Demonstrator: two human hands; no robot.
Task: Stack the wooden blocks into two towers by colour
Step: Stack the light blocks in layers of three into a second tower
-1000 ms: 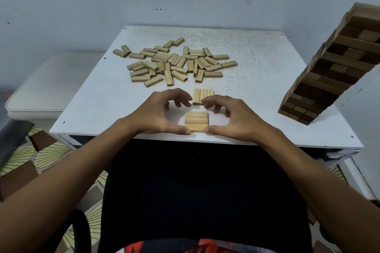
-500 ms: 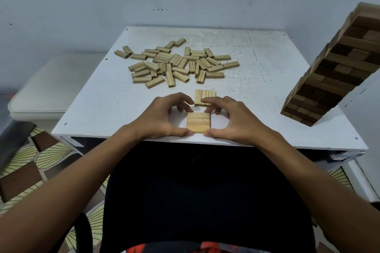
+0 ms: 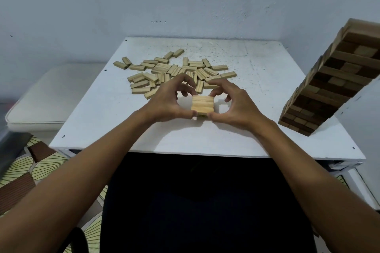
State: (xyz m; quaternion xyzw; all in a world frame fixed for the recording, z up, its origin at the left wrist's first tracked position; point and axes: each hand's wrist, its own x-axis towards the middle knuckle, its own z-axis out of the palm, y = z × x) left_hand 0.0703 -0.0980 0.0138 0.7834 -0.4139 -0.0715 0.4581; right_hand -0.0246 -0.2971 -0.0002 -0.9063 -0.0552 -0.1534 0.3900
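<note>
A flat layer of three light wooden blocks (image 3: 202, 104) sits side by side near the middle of the white table (image 3: 257, 80). My left hand (image 3: 166, 102) grips its left side and my right hand (image 3: 236, 107) grips its right side, thumbs at the near edge and fingers curled over the far edge. Another light block shows just under the layer's near edge. A loose pile of light blocks (image 3: 164, 72) lies behind my hands. A tall tower of dark brown blocks (image 3: 333, 88) stands at the table's right edge.
A white cushioned seat (image 3: 51, 96) stands left of the table. A patterned floor (image 3: 24, 170) shows below on the left. The wall is close behind the table and beside the dark tower.
Both hands carried the three-block layer away from the near edge, towards the pile. It now covers the spot where a second row of three light blocks lay.
</note>
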